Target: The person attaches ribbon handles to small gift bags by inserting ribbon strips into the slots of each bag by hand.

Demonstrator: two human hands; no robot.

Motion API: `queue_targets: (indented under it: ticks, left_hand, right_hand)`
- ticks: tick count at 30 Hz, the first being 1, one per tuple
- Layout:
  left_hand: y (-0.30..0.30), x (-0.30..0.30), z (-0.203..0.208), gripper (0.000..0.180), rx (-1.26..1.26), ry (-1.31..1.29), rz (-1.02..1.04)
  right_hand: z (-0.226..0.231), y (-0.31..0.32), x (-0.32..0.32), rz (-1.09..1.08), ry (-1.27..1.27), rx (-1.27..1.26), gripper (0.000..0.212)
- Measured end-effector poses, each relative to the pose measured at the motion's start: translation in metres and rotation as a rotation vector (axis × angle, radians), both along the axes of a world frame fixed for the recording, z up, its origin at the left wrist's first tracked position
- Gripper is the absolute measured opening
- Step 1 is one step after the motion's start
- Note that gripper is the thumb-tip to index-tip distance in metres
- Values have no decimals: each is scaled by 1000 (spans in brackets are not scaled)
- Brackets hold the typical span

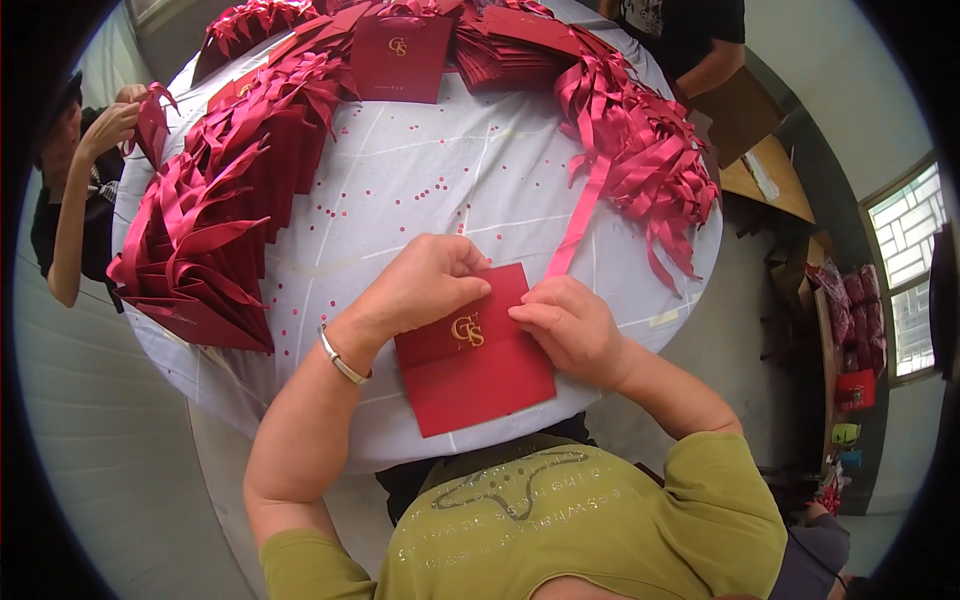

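Note:
A flat red paper bag (470, 375) with a gold emblem and a crease across it lies at the near edge of the cloth-covered table. My left hand (425, 285) is closed at the bag's upper left edge, its thumb on the front and its fingers curled out of sight. On the other side, my right hand (572, 332) pinches a pink-red ribbon (582, 222) at the bag's upper right edge. This ribbon runs up to a tangled bunch of ribbons (650, 140). Whether its end passes through the bag is hidden by my fingers.
Ribboned red bags (205, 215) stand in a row on the left. More flat bags (400, 60) lie at the far side. Small red dots (430, 190) are scattered over the white tablecloth (400, 140). A co-worker's hands (115, 122) hold red ribbon at far left; another person's arm (712, 68) shows at far right.

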State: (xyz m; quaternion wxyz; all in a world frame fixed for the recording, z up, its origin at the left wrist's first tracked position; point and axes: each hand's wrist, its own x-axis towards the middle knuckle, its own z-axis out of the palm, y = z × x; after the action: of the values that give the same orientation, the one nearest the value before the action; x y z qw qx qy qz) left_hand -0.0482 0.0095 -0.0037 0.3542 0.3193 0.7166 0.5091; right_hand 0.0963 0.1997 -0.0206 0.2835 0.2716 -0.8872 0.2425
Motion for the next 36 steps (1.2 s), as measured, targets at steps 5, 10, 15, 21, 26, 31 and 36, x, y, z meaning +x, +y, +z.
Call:
queue_targets:
  ticks: [5,10,15,21,26,31,36]
  left_hand:
    - [-1,5,8,6,-19,-88,-8]
    - [-1,6,5,6,-22,-123,-24]
    - [0,5,-1,13,25,-223,-50]
    - [0,5,4,17,12,-287,-46]
    - [-2,5,3,17,41,-317,-61]
    - [-3,4,4,15,82,-392,-106]
    - [-2,4,7,11,13,-338,-100]
  right_hand:
    - [13,0,4,-70,-300,-349,16]
    - [11,-4,0,-127,-340,-501,14]
    - [13,-2,-2,-141,-437,-495,13]
    - [29,2,-1,-186,-877,-894,13]
    - [26,2,1,-115,-761,-883,12]
    - [27,-5,0,-170,-555,-590,13]
    - [23,-5,-3,-164,-474,-517,10]
